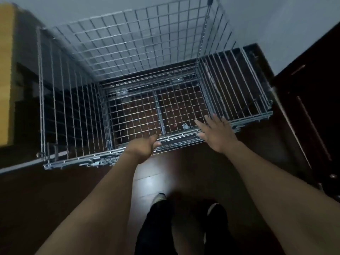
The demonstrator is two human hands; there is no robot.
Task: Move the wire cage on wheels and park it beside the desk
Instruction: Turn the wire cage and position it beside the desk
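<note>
While the person looks down, the big silver wire cage with no top (147, 89) stands on the dark wooden floor (55, 190), close to the pale wall (276, 24). The left hand (142, 147) is curled around the cage's near top rim. The right hand (217, 132) is spread flat, fingers apart, just over that same rim, holding nothing. A yellow wooden thing (7, 70) sits at the left; it may be the desk, but it is too blurry to tell. The cage looks nearly parked. Its wheels cannot be seen.
</note>
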